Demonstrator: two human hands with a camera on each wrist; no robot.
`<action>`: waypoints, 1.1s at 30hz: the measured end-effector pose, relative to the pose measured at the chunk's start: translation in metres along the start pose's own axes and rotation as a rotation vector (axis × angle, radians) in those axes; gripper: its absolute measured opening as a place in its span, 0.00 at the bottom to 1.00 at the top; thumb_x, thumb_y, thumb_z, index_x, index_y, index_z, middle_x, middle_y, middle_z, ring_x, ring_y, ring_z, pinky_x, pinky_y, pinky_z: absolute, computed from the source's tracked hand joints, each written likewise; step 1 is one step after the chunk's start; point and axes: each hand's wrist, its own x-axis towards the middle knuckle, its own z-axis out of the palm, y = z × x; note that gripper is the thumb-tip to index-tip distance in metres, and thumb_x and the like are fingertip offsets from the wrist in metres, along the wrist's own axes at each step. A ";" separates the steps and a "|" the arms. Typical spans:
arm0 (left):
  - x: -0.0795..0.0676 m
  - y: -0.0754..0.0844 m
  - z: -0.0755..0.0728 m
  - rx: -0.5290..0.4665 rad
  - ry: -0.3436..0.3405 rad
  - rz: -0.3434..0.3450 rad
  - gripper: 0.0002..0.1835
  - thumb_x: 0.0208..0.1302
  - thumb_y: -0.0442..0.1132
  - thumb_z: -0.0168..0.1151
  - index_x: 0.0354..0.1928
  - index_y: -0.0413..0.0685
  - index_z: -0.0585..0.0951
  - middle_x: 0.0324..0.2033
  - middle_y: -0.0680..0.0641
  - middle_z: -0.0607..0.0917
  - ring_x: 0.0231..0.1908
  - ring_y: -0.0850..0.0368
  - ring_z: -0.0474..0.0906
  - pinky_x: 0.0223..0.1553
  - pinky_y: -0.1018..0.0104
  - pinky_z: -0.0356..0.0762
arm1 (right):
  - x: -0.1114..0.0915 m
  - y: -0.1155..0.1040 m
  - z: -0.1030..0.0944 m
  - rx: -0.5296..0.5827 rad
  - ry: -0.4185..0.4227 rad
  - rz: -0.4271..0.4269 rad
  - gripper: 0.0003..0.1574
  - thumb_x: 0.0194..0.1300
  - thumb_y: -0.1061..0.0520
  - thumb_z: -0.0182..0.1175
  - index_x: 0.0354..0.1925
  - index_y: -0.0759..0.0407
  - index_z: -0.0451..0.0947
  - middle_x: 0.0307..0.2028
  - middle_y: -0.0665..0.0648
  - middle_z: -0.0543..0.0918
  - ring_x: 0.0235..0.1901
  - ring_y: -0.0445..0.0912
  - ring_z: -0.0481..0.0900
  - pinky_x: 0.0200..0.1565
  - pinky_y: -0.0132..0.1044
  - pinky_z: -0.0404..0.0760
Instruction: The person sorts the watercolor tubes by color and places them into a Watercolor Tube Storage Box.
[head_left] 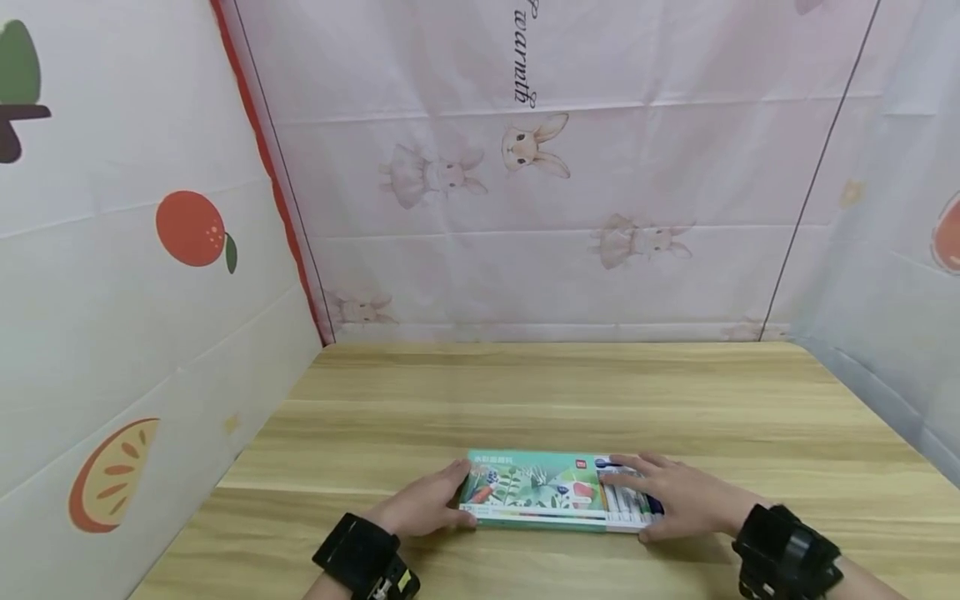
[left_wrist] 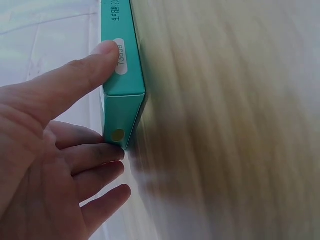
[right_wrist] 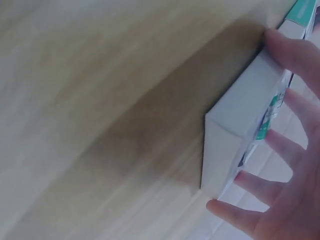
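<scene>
A flat teal and white watercolor paint box [head_left: 536,493], printed with plants and paint tubes, lies lengthwise on the wooden table. My left hand [head_left: 423,502] grips its left end. In the left wrist view the thumb presses a white sticker [left_wrist: 121,57] on the long side, while the other fingers reach round the far corner of the teal end. At the white right end, my right hand [head_left: 678,498] holds the box with its thumb on the near side and fingers spread over the top. Its white end wall [right_wrist: 220,155] shows in the right wrist view.
Wood-grain tabletop [head_left: 570,392] stretches behind the box. A pink rabbit-print cloth [head_left: 465,275] hangs along the back edge. White fruit-print cloth [head_left: 112,333] walls the left side, and another pale cloth [head_left: 885,317] stands on the right.
</scene>
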 end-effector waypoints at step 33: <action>0.001 0.005 -0.002 0.011 -0.010 -0.067 0.48 0.56 0.51 0.64 0.70 0.31 0.55 0.71 0.28 0.60 0.69 0.36 0.58 0.68 0.40 0.62 | -0.011 0.014 0.004 -0.009 0.033 -0.019 0.42 0.51 0.35 0.64 0.64 0.39 0.70 0.68 0.70 0.65 0.61 0.71 0.63 0.48 0.74 0.73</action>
